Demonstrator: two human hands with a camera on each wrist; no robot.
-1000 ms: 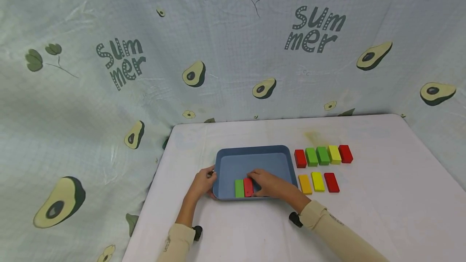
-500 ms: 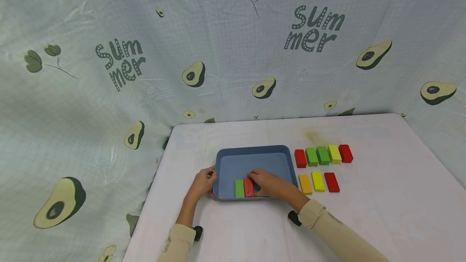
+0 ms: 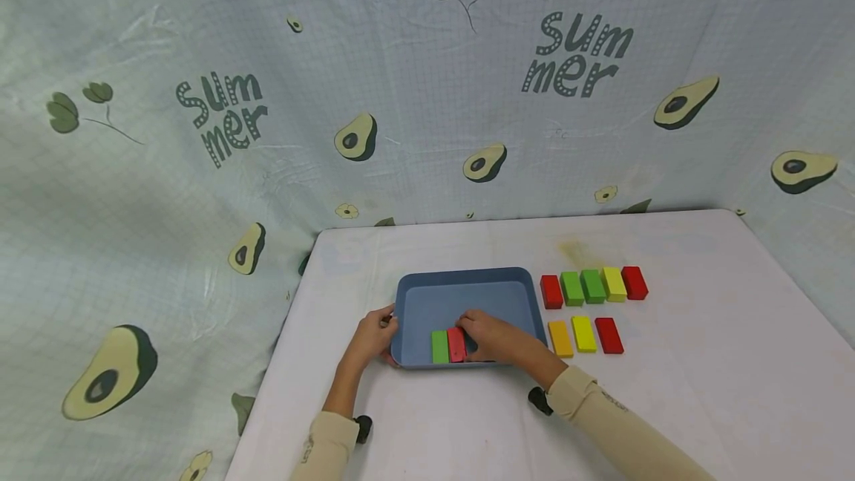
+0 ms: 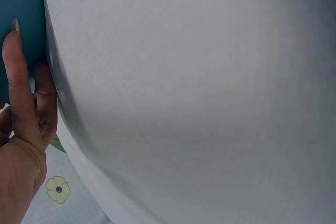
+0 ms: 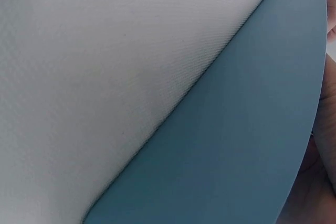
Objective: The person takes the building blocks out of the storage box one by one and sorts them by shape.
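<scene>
A blue-grey tray lies on the table in the head view. Inside it, by the near wall, a green block and a red block stand side by side. My right hand reaches over the near rim and holds the red block, fingers at its far end and thumb near its close end. At the tray's left side, my left hand grips the rim. The left wrist view shows that hand's fingers against the tray wall. In the right wrist view, the tray wall hides the red block.
Right of the tray, a far row holds red, green, yellow and more blocks. A nearer row has an orange block, a yellow block and a red one. A patterned cloth hangs behind the table.
</scene>
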